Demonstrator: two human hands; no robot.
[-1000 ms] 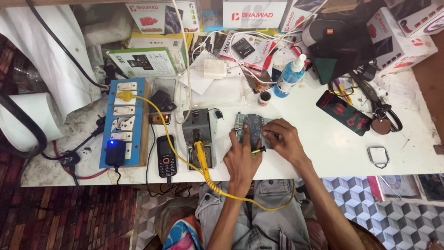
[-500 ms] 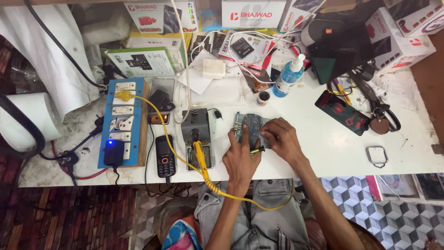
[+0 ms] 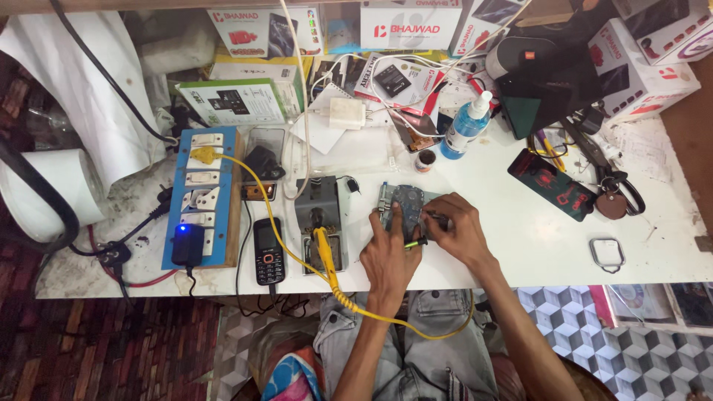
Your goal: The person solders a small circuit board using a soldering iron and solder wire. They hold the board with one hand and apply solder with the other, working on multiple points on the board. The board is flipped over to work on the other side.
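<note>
An opened phone with its circuit board exposed (image 3: 401,202) lies on the white worktable (image 3: 520,245). My left hand (image 3: 388,256) rests on its near side, fingers pressing it down. My right hand (image 3: 454,230) grips a small screwdriver (image 3: 416,242) with a yellow-green tip, laid across the phone's lower edge between the two hands. The lower part of the phone is hidden under my fingers.
A grey soldering station (image 3: 319,223) with a yellow iron and yellow cord stands left of the phone. Further left lie a black keypad phone (image 3: 268,251) and a blue switchboard (image 3: 199,194). A blue bottle (image 3: 466,126), boxes, chargers and cables crowd the back; a dark phone cover (image 3: 561,189) lies right.
The hands have barely shifted on the phone; the screwdriver tip now shows between them. Everything else on the table stays in place.
</note>
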